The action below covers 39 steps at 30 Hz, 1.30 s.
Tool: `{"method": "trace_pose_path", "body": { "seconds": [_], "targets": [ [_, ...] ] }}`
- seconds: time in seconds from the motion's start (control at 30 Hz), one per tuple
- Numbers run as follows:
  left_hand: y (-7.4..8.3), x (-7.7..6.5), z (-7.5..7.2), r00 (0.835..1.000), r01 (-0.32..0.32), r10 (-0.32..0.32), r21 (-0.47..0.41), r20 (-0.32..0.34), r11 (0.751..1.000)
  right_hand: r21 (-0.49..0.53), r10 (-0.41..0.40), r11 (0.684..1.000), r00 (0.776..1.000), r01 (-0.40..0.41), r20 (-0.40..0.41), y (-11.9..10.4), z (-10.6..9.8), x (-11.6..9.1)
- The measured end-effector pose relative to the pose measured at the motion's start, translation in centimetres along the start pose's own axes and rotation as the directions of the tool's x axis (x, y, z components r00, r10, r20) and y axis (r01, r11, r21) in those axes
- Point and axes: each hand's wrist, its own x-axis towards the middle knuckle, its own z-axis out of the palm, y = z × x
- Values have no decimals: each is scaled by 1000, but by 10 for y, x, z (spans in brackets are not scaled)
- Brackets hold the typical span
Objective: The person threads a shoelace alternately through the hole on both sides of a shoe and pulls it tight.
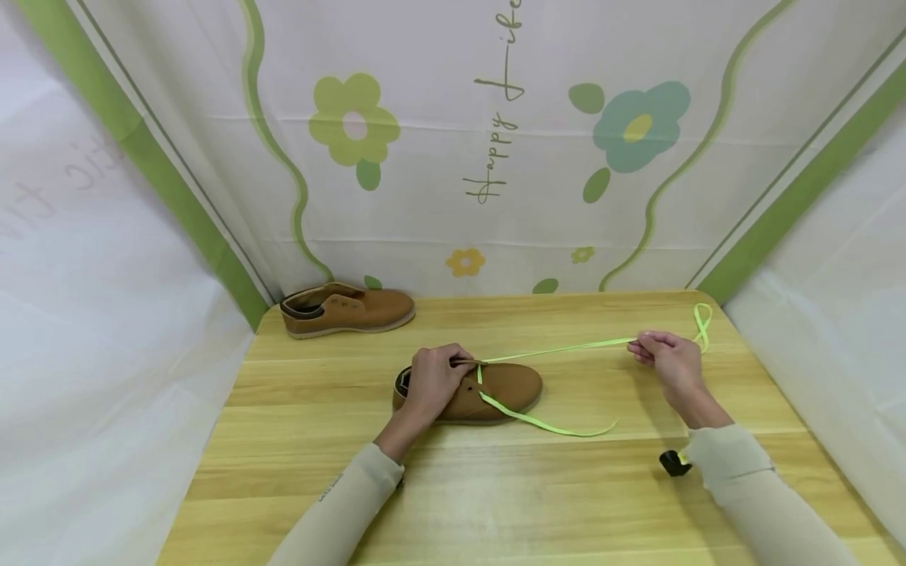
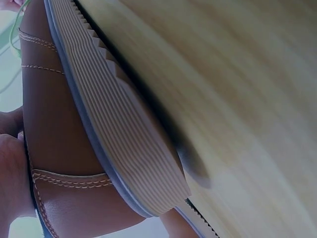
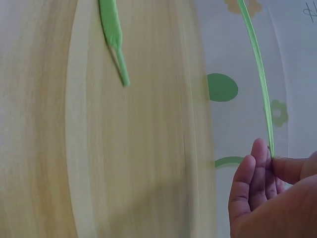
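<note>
A brown leather shoe [image 1: 513,385] stands on the wooden table, toe to the right. My left hand [image 1: 433,381] reaches over its opening and pinches the far eyelet flap; the left wrist view shows the shoe's ribbed sole [image 2: 114,109] close up. A neon green shoelace [image 1: 559,348] is threaded through the front eyelets. Off to the right, my right hand [image 1: 672,365] pinches the lace's far length, drawn out straight from the shoe; its loose loop [image 1: 702,322] hangs past the hand. The short lace end [image 3: 111,25] lies along the table on the near side.
A second brown shoe [image 1: 347,309], with no lace in its eyelets, stands at the table's back left. A white curtain [image 1: 425,204] with printed flowers rises behind the table [image 1: 297,440]. Near the right sleeve is a small black object [image 1: 675,464].
</note>
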Motion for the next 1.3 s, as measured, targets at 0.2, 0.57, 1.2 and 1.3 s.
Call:
{"method": "trace_pose_path", "body": {
  "seconds": [0.2, 0.57, 1.2, 1.3],
  "targets": [
    [0, 1, 1, 1000, 8, -8, 11, -1, 1000, 71, 15, 997, 1000, -14, -9, 0, -6, 2],
    [2, 2, -4, 997, 38, -37, -26, 66, 999, 226, -18, 974, 999, 6, 51, -11, 2, 0],
    [14, -13, -24, 993, -107, 107, 12, -49, 994, 165, -223, 969, 944, 186, 242, -40, 54, -30],
    [14, -17, -27, 985, -147, 150, 38, -84, 988, 98, -230, 973, 935, 211, 269, -42, 62, -33]
  ]
}}
